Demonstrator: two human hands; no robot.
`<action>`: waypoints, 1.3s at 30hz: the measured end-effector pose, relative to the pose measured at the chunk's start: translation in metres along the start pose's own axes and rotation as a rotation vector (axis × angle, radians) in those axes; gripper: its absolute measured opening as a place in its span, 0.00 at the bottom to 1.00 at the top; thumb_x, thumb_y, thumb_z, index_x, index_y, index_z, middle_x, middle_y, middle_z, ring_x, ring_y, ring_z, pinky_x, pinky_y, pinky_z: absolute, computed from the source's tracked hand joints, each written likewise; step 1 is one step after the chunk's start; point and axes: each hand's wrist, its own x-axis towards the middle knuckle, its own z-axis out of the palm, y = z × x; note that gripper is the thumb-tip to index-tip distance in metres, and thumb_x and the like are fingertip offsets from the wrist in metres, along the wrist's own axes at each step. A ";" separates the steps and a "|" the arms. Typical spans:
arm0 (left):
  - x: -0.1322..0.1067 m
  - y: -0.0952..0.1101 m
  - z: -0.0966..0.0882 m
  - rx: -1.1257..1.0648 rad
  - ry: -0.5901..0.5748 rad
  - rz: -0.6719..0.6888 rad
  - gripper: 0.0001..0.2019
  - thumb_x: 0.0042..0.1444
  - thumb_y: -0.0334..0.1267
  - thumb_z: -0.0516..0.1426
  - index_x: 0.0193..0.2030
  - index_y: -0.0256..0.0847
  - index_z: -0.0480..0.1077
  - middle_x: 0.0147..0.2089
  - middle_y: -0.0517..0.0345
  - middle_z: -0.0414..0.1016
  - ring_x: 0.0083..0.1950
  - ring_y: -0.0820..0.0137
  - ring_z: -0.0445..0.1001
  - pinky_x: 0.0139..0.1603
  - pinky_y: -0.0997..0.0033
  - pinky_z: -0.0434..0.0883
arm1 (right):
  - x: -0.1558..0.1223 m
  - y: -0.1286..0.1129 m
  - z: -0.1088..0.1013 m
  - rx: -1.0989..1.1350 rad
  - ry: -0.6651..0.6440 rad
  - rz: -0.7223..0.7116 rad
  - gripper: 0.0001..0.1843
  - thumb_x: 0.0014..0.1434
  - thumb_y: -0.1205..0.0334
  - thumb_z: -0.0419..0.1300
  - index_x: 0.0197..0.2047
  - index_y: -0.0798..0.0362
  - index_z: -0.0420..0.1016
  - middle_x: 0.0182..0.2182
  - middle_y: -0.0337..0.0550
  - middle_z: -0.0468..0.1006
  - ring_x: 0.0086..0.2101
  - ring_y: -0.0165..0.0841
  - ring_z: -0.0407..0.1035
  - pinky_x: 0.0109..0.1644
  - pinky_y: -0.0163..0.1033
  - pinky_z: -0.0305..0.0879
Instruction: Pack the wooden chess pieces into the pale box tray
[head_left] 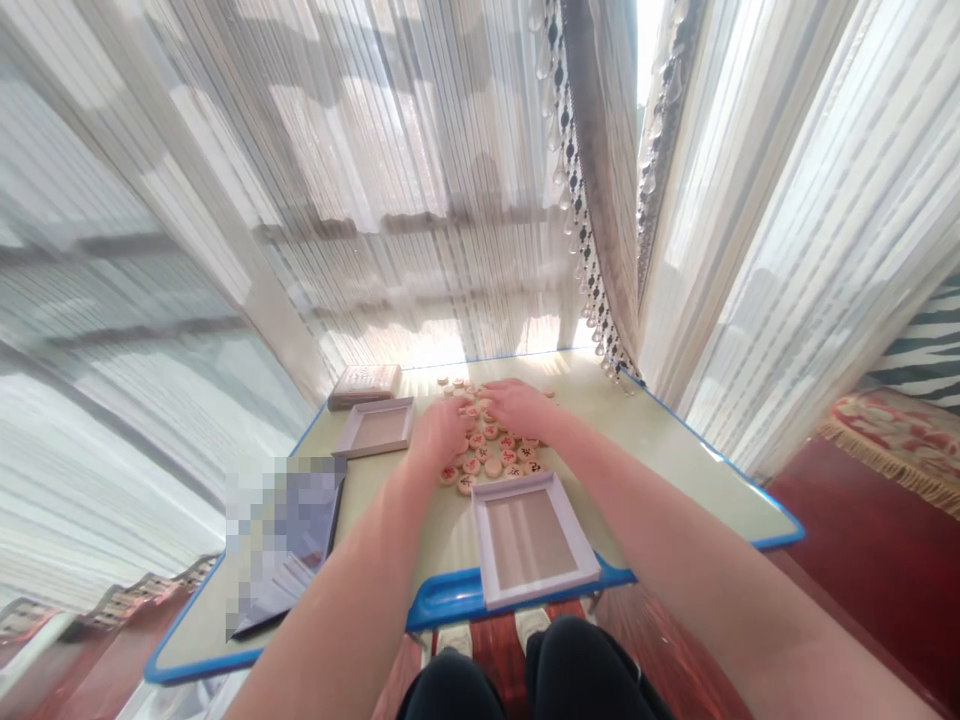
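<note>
Several round wooden Chinese chess pieces [493, 467] with red or dark characters lie loosely spread on the table [660, 470]. At the left side of the pieces is my left hand [442, 430], its fingers reaching over them. My right hand [516, 405] rests over the far right part of the pile, fingers stretched out and touching pieces. Both hands look open, though pieces under the palms are hidden. Nearer to me, a shallow white box half [525, 535] lies hollow side up at the table's front edge. A similar box half [379, 428] sits left of my left hand.
A closed flat box [365, 384] is at the back left corner. A dark-edged tablet-like item [300, 540], partly blurred out, lies on the left. Sheer curtains [420, 180] hang behind the table, with a beaded grey drape [600, 180]. My knees [585, 670] are below the front edge.
</note>
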 end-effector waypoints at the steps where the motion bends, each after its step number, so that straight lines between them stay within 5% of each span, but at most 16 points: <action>1: 0.001 -0.002 0.000 -0.005 0.004 -0.027 0.20 0.53 0.28 0.47 0.50 0.41 0.71 0.52 0.54 0.74 0.52 0.65 0.71 0.51 0.71 0.66 | 0.002 0.004 0.005 -0.003 -0.020 -0.014 0.20 0.62 0.61 0.48 0.54 0.53 0.71 0.57 0.47 0.67 0.58 0.39 0.58 0.63 0.43 0.50; 5: 0.002 -0.008 -0.001 -0.009 -0.056 -0.097 0.21 0.49 0.26 0.48 0.47 0.41 0.74 0.49 0.54 0.76 0.50 0.63 0.73 0.49 0.71 0.67 | -0.003 0.012 0.012 0.047 -0.041 -0.004 0.15 0.60 0.62 0.52 0.45 0.53 0.77 0.55 0.46 0.70 0.54 0.39 0.62 0.59 0.41 0.56; 10: -0.007 -0.003 -0.007 -0.041 -0.023 0.014 0.15 0.53 0.39 0.51 0.44 0.43 0.76 0.46 0.53 0.77 0.47 0.63 0.73 0.47 0.71 0.68 | -0.011 0.003 0.008 0.107 -0.046 -0.001 0.12 0.58 0.67 0.54 0.40 0.52 0.78 0.43 0.44 0.77 0.44 0.35 0.69 0.51 0.36 0.62; 19: -0.007 -0.004 -0.004 -0.033 -0.023 0.092 0.18 0.60 0.45 0.47 0.36 0.40 0.75 0.36 0.53 0.77 0.40 0.65 0.73 0.41 0.70 0.68 | -0.009 0.002 0.015 0.105 0.004 0.166 0.19 0.62 0.60 0.50 0.55 0.49 0.70 0.47 0.48 0.74 0.48 0.37 0.66 0.53 0.39 0.59; 23: -0.004 -0.005 0.000 -0.111 0.013 0.015 0.18 0.58 0.44 0.51 0.51 0.40 0.70 0.40 0.55 0.78 0.41 0.65 0.74 0.42 0.69 0.68 | -0.010 0.001 0.010 0.037 0.008 0.166 0.18 0.61 0.56 0.51 0.51 0.48 0.73 0.43 0.46 0.77 0.48 0.39 0.66 0.52 0.41 0.59; 30: 0.001 -0.002 0.001 -0.015 -0.008 0.125 0.15 0.59 0.42 0.50 0.40 0.43 0.77 0.41 0.54 0.76 0.45 0.65 0.72 0.48 0.69 0.67 | -0.008 -0.002 0.014 -0.052 0.050 0.099 0.19 0.63 0.59 0.46 0.53 0.48 0.71 0.53 0.42 0.71 0.51 0.39 0.62 0.54 0.42 0.57; 36: 0.000 0.000 0.004 0.052 0.030 0.152 0.19 0.61 0.37 0.44 0.51 0.42 0.71 0.53 0.53 0.72 0.53 0.64 0.68 0.57 0.65 0.63 | -0.007 -0.002 0.015 -0.089 -0.037 0.104 0.21 0.65 0.56 0.41 0.51 0.50 0.71 0.51 0.46 0.72 0.50 0.38 0.64 0.54 0.43 0.57; 39: 0.001 0.001 0.004 0.074 -0.064 0.162 0.19 0.59 0.35 0.45 0.52 0.47 0.70 0.58 0.61 0.68 0.57 0.63 0.64 0.60 0.64 0.60 | -0.006 0.000 0.013 -0.099 -0.016 0.116 0.21 0.65 0.59 0.41 0.50 0.51 0.72 0.50 0.47 0.72 0.49 0.38 0.64 0.54 0.41 0.57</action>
